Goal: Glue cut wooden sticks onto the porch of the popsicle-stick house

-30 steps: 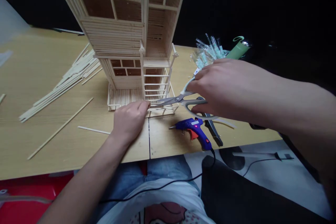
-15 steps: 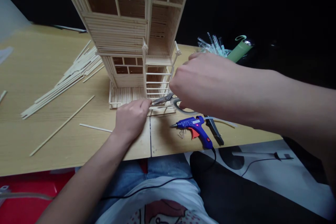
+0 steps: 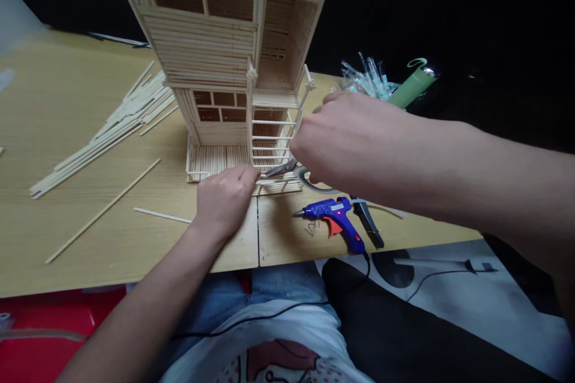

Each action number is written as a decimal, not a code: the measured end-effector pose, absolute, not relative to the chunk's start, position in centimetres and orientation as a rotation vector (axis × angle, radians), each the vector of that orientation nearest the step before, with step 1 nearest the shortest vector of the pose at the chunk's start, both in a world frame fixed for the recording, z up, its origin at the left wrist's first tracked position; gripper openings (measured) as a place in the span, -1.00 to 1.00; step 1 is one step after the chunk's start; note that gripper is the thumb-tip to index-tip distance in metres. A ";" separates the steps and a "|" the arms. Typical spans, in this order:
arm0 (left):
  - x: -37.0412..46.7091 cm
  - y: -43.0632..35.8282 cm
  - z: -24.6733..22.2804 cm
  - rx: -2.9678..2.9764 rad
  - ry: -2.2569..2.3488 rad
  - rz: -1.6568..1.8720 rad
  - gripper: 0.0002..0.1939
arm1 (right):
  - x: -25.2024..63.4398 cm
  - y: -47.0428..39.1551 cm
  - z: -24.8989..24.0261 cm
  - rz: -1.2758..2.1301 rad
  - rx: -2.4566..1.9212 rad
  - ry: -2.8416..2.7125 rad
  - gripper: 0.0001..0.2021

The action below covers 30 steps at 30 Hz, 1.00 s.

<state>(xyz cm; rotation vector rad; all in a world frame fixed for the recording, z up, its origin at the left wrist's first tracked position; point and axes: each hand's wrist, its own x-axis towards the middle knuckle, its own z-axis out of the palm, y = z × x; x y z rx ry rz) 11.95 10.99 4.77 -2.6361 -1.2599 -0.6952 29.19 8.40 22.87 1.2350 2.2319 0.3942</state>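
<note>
A tall model house (image 3: 202, 42) built of thin wooden sticks stands on the table, with a railed porch at its base. My right hand (image 3: 327, 137) is closed on a pair of scissors (image 3: 309, 182), whose blades point left at the porch's front railing. At the front edge of the porch, my left hand (image 3: 229, 194) is closed, its thumb and finger pinched near the blade tips. What sits between those fingertips is too small to make out. Below the scissors a blue glue gun (image 3: 335, 210) lies on its side, nozzle to the left.
Loose sticks lie in a pile (image 3: 121, 116) on the left of the table (image 3: 179, 251), with single sticks nearer the front. A black tool (image 3: 368, 224) lies beside the glue gun. Behind my right arm are a green bottle (image 3: 413, 87) and clear-wrapped sticks (image 3: 371, 78).
The view has shifted slightly, so the house and the loose sticks appear a little displaced. Both hands and the scissors stay in nearly the same place at the railing.
</note>
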 end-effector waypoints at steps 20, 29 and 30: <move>10.6 11.8 5.5 -2.622 -1.514 -0.932 -0.75 | 31.4 8.0 20.9 0.453 1.216 2.200 -0.69; 10.9 11.7 5.6 -2.643 -1.609 -0.657 -0.73 | 30.9 7.4 20.5 0.390 1.296 2.212 -0.71; 10.9 11.7 5.6 -2.646 -1.604 -0.648 -0.73 | 30.8 7.4 20.6 0.378 1.304 2.216 -0.71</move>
